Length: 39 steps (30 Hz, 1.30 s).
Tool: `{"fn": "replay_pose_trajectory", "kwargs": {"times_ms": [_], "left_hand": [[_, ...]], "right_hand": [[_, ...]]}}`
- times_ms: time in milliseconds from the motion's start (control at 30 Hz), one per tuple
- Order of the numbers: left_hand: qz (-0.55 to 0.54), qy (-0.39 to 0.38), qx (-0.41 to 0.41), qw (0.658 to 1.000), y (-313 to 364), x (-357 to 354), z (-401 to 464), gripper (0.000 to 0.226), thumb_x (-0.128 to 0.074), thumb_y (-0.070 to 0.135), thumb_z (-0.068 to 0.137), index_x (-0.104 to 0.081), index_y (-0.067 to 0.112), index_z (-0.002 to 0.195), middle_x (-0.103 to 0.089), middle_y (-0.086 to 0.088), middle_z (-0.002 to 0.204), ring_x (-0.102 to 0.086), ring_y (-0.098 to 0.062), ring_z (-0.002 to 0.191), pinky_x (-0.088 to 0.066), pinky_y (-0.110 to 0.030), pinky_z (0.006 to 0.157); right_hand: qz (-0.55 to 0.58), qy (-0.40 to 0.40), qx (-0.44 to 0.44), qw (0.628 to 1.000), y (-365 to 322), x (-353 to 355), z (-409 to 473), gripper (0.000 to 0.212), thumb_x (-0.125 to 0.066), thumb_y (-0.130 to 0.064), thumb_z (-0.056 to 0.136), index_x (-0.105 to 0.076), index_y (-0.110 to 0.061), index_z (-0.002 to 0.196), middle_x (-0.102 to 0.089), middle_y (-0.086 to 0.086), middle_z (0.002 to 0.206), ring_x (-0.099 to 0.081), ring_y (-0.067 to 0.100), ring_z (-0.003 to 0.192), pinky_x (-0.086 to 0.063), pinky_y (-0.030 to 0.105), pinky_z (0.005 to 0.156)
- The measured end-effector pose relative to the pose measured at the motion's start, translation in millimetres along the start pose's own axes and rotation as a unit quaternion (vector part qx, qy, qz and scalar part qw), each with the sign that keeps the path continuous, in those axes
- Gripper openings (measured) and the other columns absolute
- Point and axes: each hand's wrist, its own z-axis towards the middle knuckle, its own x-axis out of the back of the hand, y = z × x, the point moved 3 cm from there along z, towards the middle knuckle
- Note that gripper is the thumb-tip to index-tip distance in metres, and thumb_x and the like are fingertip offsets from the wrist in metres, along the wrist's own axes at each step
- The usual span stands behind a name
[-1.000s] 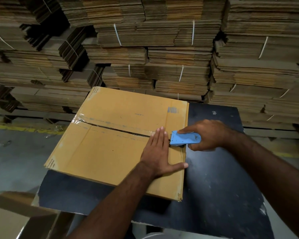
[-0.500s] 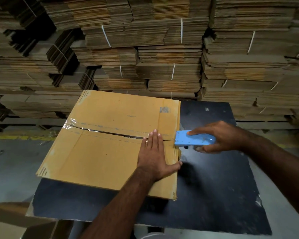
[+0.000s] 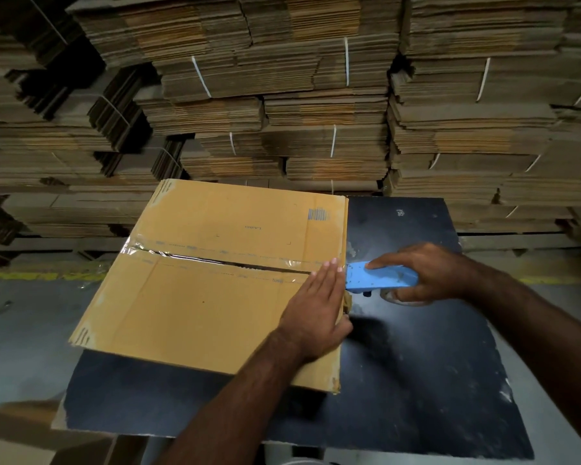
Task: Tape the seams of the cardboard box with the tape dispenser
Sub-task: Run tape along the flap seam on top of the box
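A tan cardboard box (image 3: 215,303) sits closed on a black table (image 3: 416,380). A strip of clear tape (image 3: 222,255) runs along its middle seam from the left edge to the right edge. My left hand (image 3: 316,310) lies flat, fingers together, on the box's right end next to the seam. My right hand (image 3: 426,271) grips a blue tape dispenser (image 3: 379,278) just past the box's right edge, over the table.
Tall stacks of flattened, strapped cardboard (image 3: 299,95) fill the whole background behind the table. Grey floor with a yellow line (image 3: 31,276) lies to the left. Another piece of cardboard (image 3: 21,427) shows at the bottom left corner.
My right hand has drawn the blue dispenser rightward, off the box's right edge and over the table. My left hand stays pressed on the box's right end.
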Motion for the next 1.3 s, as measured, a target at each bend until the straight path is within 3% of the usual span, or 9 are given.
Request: {"fn": "replay_pose_trajectory", "kwargs": {"times_ms": [400, 633, 733, 867, 933, 1000, 1067, 1167, 1300], "left_hand": [[0.072, -0.017, 0.018, 0.997, -1.0, -1.0, 8.2, 0.087, -0.022, 0.057, 0.091, 0.005, 0.003, 0.155, 0.008, -0.017, 0.163, 0.006, -0.027, 0.151, -0.002, -0.047, 0.122], [0.075, -0.018, 0.028, 0.997, 1.7, 3.3, 6.8, 0.086, -0.023, 0.055, 0.091, 0.006, 0.004, 0.155, 0.01, -0.016, 0.163, 0.008, -0.026, 0.151, -0.001, -0.048, 0.122], [0.074, -0.008, 0.026, 0.997, 1.2, 5.2, 6.8, 0.085, -0.019, 0.054, 0.091, 0.008, 0.004, 0.154, 0.013, -0.016, 0.162, 0.01, -0.026, 0.151, -0.001, -0.048, 0.121], [0.054, -0.003, 0.025, 0.998, 2.8, 0.0, 1.4, 0.085, -0.025, 0.05, 0.09, 0.003, 0.003, 0.155, 0.009, -0.016, 0.163, 0.005, -0.027, 0.151, -0.003, -0.047, 0.122], [0.057, 0.019, 0.023, 0.998, -0.5, 2.8, 7.1, 0.086, -0.03, 0.048, 0.089, -0.002, 0.002, 0.155, 0.004, -0.017, 0.163, 0.001, -0.028, 0.152, -0.006, -0.047, 0.122], [0.053, 0.014, 0.018, 0.998, 0.3, 0.5, 9.6, 0.087, -0.03, 0.049, 0.087, -0.002, 0.002, 0.155, 0.004, -0.016, 0.163, 0.001, -0.028, 0.152, -0.006, -0.046, 0.122], [0.062, 0.009, 0.021, 0.998, 0.0, -1.4, 6.3, 0.087, -0.029, 0.05, 0.088, -0.001, 0.003, 0.155, 0.005, -0.015, 0.164, 0.004, -0.026, 0.152, -0.005, -0.045, 0.122], [0.07, 0.019, 0.02, 0.997, -1.0, 5.7, 9.2, 0.087, -0.028, 0.052, 0.089, -0.002, 0.003, 0.155, 0.004, -0.015, 0.163, 0.001, -0.026, 0.152, -0.007, -0.046, 0.122], [0.096, -0.011, 0.024, 0.995, 5.1, 5.3, 6.4, 0.086, -0.023, 0.053, 0.091, 0.006, 0.003, 0.154, 0.011, -0.016, 0.163, 0.007, -0.026, 0.151, -0.005, -0.046, 0.122]], "right_hand": [[-0.033, 0.003, -0.038, 0.999, -13.5, -9.7, -13.3, 0.067, -0.047, -0.072, 0.086, -0.026, -0.052, 0.147, -0.055, -0.003, 0.106, -0.049, 0.011, 0.086, -0.039, 0.026, 0.068], [-0.018, 0.016, -0.033, 0.999, -6.7, -18.2, -16.9, 0.069, -0.043, -0.076, 0.085, -0.024, -0.053, 0.148, -0.053, -0.005, 0.108, -0.053, 0.011, 0.084, -0.047, 0.025, 0.07], [0.053, 0.057, -0.037, 0.996, 1.5, -27.7, -25.9, 0.068, -0.042, -0.076, 0.085, -0.03, -0.05, 0.147, -0.054, -0.005, 0.106, -0.055, 0.011, 0.086, -0.049, 0.026, 0.074], [0.063, -0.062, -0.098, 0.991, 20.8, -93.3, -66.7, 0.049, -0.047, -0.058, 0.093, -0.044, -0.044, 0.139, -0.064, -0.001, 0.116, -0.062, 0.011, 0.097, -0.049, 0.027, 0.085], [0.16, 0.086, -0.158, 0.97, 25.0, -94.8, -68.0, 0.035, -0.058, -0.03, 0.092, -0.057, -0.041, 0.125, -0.068, -0.007, 0.083, -0.061, 0.003, 0.067, -0.052, 0.024, 0.067], [0.24, 0.224, -0.194, 0.924, 26.2, -91.2, -64.2, 0.033, -0.065, -0.011, 0.089, -0.066, -0.033, 0.114, -0.051, -0.007, 0.051, -0.051, 0.007, 0.048, -0.043, 0.018, 0.053], [0.297, 0.326, -0.254, 0.861, 19.4, -91.3, -60.4, 0.025, -0.067, -0.011, 0.09, -0.068, -0.027, 0.109, -0.048, -0.005, 0.049, -0.05, 0.01, 0.048, -0.042, 0.019, 0.053], [0.381, 0.45, -0.353, 0.726, 17.3, -96.8, -58.6, 0.015, -0.066, -0.017, 0.092, -0.067, -0.022, 0.106, -0.052, 0.0, 0.056, -0.051, 0.011, 0.049, -0.048, 0.033, 0.056], [0.356, 0.444, -0.357, 0.741, -2.7, -114.1, -45.9, 0.011, -0.069, -0.014, 0.089, -0.069, -0.016, 0.099, -0.058, 0.006, 0.06, -0.053, 0.02, 0.055, -0.034, 0.014, 0.054]]}}
